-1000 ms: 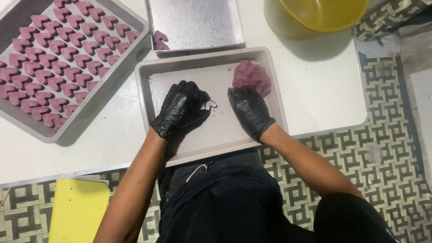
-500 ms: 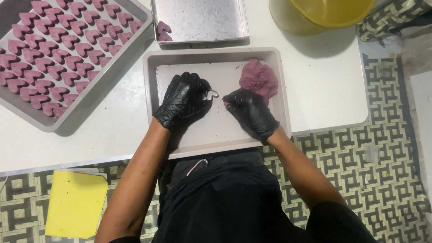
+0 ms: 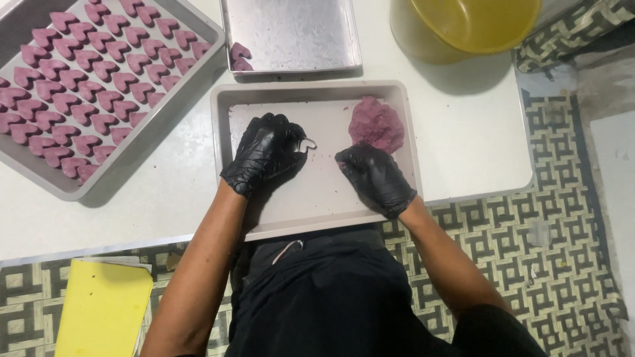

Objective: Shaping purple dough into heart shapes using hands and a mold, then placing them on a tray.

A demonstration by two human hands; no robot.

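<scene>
Head view: compared with half a second ago, the right hand (image 3: 376,177) has moved up the beige tray (image 3: 317,211) toward the purple dough lump (image 3: 377,124), and its fingertips now touch the lump's lower edge. The left hand (image 3: 264,152) has hardly shifted. Both hands wear black gloves.

The left hand lies palm down on the tray's left half, fingers curled around a small metal heart-shaped cutter (image 3: 307,143), whose rim shows at the fingertips. The right hand is bent at the wrist, its fingers curled at the dough; whether it grips any, I cannot tell. The dough lump sits in the tray's far right corner.

To the left, a grey tray (image 3: 139,152) holds rows of purple heart pieces (image 3: 86,73). Beyond lie a steel pan (image 3: 291,33) and a yellow bowl (image 3: 476,23).
</scene>
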